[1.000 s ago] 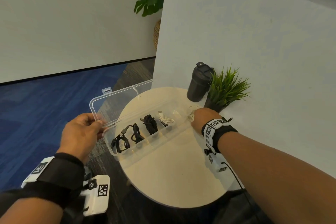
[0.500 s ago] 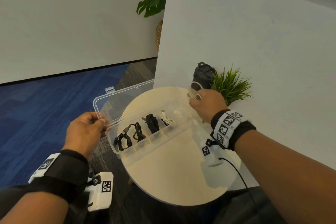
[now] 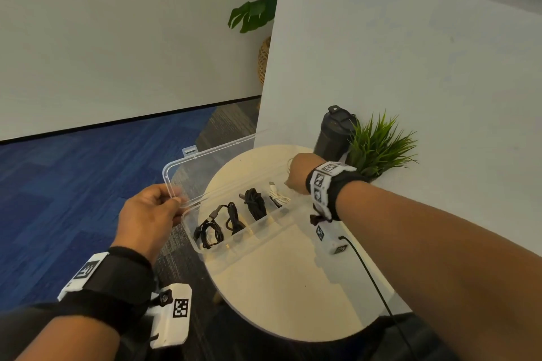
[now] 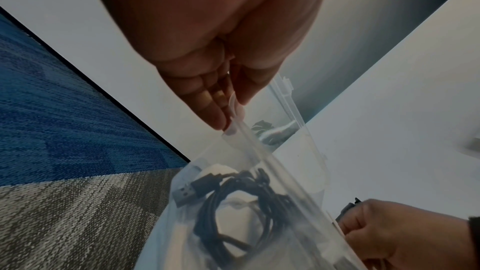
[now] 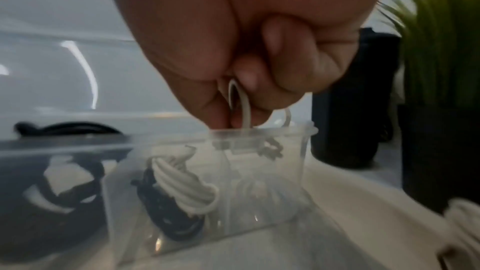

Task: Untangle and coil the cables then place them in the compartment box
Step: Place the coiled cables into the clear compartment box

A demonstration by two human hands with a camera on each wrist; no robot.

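Four coils already sit in the box [image 3: 265,227] at frame centre. The right hand [image 5: 249,48] pinches a white cable [image 5: 245,108] over the end compartment; the left hand [image 3: 149,214] grips the lid [image 3: 202,167]. Little seems left.

Three black cable coils [image 3: 208,232], two white cables [image 3: 278,196], one compartment box [image 3: 265,239], one bottle [image 3: 334,134], two plants [image 3: 378,146].

Bottle [image 3: 334,135], plant [image 3: 378,146] crowd behind box [image 3: 264,231]; table [image 3: 293,287] front free.

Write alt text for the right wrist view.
The right hand pinches a coiled white cable above the end compartment of a clear compartment box. Neighbouring compartments hold white and black coils; a black bottle stands behind.
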